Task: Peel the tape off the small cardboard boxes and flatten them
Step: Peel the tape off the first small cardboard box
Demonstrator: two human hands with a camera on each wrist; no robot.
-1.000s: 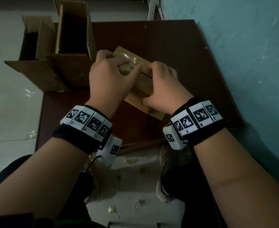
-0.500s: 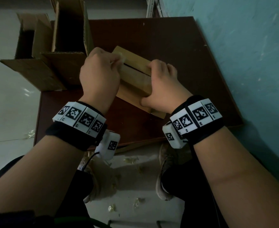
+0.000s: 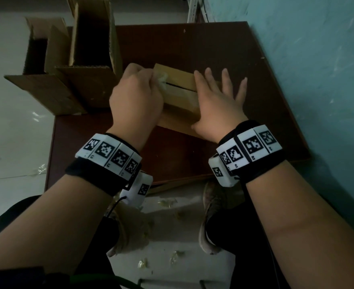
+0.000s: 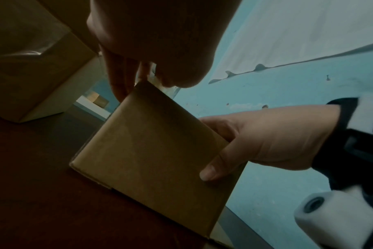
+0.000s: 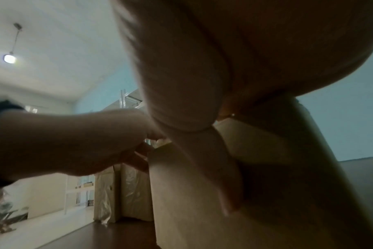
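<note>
A small brown cardboard box (image 3: 178,94) stands on the dark brown table (image 3: 192,49); its top seam shows as a dark slit. My left hand (image 3: 136,97) is at the box's left top edge and pinches a crumpled strip of clear tape (image 3: 161,79) there. My right hand (image 3: 220,101) lies flat on the right part of the box top with its fingers straight and spread; its thumb (image 4: 213,171) presses the near side of the box (image 4: 155,160). In the right wrist view the box (image 5: 192,202) fills the lower middle, with my left hand (image 5: 74,141) behind it.
Two larger open cardboard boxes (image 3: 88,59) stand at the table's left edge, close to my left hand. A teal wall (image 3: 318,69) runs along the right. Bits of peeled tape (image 3: 172,259) lie on the pale floor by my shoes (image 3: 211,215).
My left hand has pulled the tape leftward along the top seam to the box's left edge. My right hand's fingers have gone from curled on the box to straight and spread.
</note>
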